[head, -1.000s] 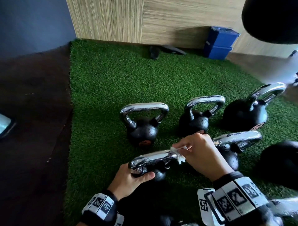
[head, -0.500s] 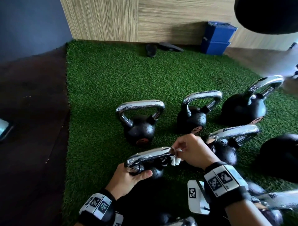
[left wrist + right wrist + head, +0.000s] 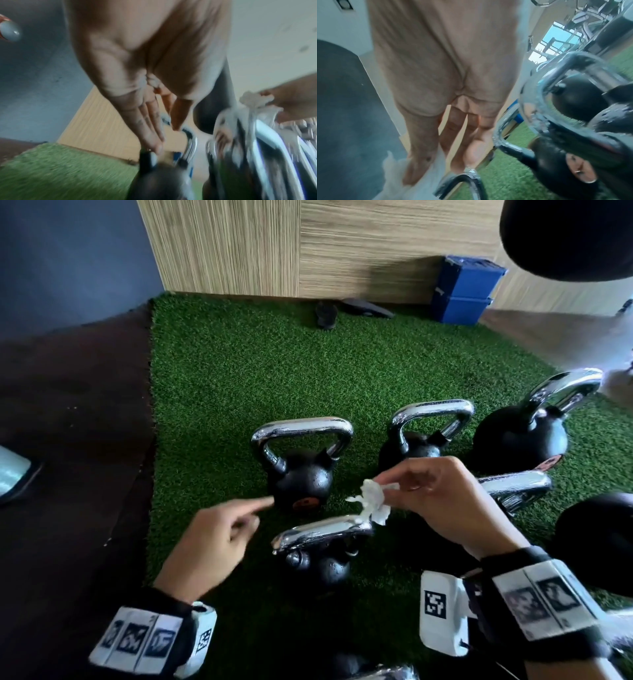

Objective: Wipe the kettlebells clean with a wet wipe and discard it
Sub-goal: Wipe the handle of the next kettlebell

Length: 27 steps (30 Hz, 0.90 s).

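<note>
Several black kettlebells with chrome handles stand on green turf. The nearest kettlebell has its handle lying low toward me. My left hand hovers just left of that handle, index finger stretched out, holding nothing; the left wrist view shows its fingers straight. My right hand pinches a crumpled white wet wipe just above the handle's right end. The wipe hangs from thumb and fingers in the right wrist view. Another kettlebell stands right behind.
More kettlebells stand at the right, and a chrome handle pokes out behind my right hand. Blue boxes and flat dark items lie by the wood-panel wall. Dark flooring borders the turf on the left.
My left hand has let go of the nearest kettlebell's handle and lifted off to the left. My right hand has raised the wipe off the handle's right end.
</note>
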Tool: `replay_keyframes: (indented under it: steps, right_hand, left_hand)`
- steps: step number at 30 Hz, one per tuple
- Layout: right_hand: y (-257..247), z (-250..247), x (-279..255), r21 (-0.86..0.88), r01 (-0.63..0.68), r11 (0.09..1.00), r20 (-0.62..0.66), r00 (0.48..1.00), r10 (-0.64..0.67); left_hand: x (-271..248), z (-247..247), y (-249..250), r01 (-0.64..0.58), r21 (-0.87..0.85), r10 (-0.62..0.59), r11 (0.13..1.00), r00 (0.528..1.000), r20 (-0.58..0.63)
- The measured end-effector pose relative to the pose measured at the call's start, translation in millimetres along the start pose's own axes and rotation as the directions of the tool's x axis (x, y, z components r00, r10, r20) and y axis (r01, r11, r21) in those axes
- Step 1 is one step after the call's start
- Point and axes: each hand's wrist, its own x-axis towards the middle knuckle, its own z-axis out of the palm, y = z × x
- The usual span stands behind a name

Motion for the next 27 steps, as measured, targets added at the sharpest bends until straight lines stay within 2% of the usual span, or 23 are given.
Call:
replay_keyframes:
  steps: [1, 2, 3, 5, 8, 13, 15, 16, 17, 19, 20, 21, 23, 24, 26, 27]
  right_hand:
    - [-11, 3, 1, 0.056, 0.044, 0.997, 0.021, 0.999, -0.046]
    - [-20, 8, 2, 0.108, 0.082, 0.991, 0.039, 0.995, -0.087]
    - [-29, 13, 3, 0.155, 0.109, 0.982, 0.052, 0.992, -0.118]
    - [-42, 22, 6, 0.204, 0.132, 0.970, 0.070, 0.986, -0.149]
    - [-53, 33, 7, 0.153, 0.155, 0.976, 0.060, 0.984, -0.166]
    - [-52, 43, 6, 0.087, 0.193, 0.977, -0.037, 0.981, -0.190]
    - [-50, 44, 3, 0.010, 0.201, 0.980, -0.083, 0.976, -0.199]
    - [-47, 43, 2, -0.015, 0.199, 0.980, -0.091, 0.976, -0.200]
    - [-42, 41, 1, -0.038, 0.193, 0.980, -0.084, 0.977, -0.196]
    - [-26, 32, -1, -0.092, 0.143, 0.985, -0.023, 0.989, -0.146]
    - [-15, 26, -2, -0.133, 0.093, 0.987, 0.016, 0.996, -0.092]
    - [-1, 20, -3, -0.202, 0.035, 0.979, 0.054, 0.998, -0.025]
    - [26, 17, -4, -0.390, -0.075, 0.918, 0.143, 0.980, 0.141]
    - [38, 21, -6, -0.454, -0.130, 0.881, 0.187, 0.953, 0.237]
    - [58, 35, -9, -0.471, -0.229, 0.852, 0.251, 0.891, 0.379]
    - [66, 42, -10, -0.436, -0.268, 0.859, 0.270, 0.872, 0.409]
  left_hand:
    - [2, -8, 12, -0.015, -0.128, 0.000, 0.992, 0.994, -0.110]
    - [4, -14, 26, -0.008, -0.300, -0.034, 0.954, 0.990, -0.137]
    - [6, -18, 41, 0.017, -0.469, -0.070, 0.883, 0.993, -0.094]
    - [11, -21, 66, 0.096, -0.674, -0.097, 0.732, 0.995, 0.037]
    - [15, -16, 89, 0.168, -0.790, -0.096, 0.589, 0.986, 0.138]
    - [16, -3, 94, 0.153, -0.865, -0.114, 0.478, 0.987, 0.112]
    - [15, 0, 94, 0.119, -0.864, -0.089, 0.490, 0.992, 0.086]
    - [14, 0, 93, 0.101, -0.843, -0.078, 0.529, 0.994, 0.070]
    - [13, 0, 92, 0.073, -0.789, -0.065, 0.611, 0.997, 0.041]
    - [11, 1, 88, -0.020, -0.544, -0.018, 0.839, 0.998, -0.065]
    - [10, 2, 86, -0.070, -0.401, 0.023, 0.914, 0.992, -0.121]
    - [8, 5, 86, -0.122, -0.293, 0.077, 0.948, 0.984, -0.161]
    - [7, 15, 89, -0.227, -0.120, 0.206, 0.967, 0.964, -0.166]
    - [7, 21, 92, -0.263, -0.029, 0.257, 0.964, 0.956, -0.145]
    - [7, 30, 100, -0.282, 0.073, 0.289, 0.957, 0.949, -0.128]
    - [8, 32, 102, -0.270, 0.077, 0.278, 0.960, 0.951, -0.133]
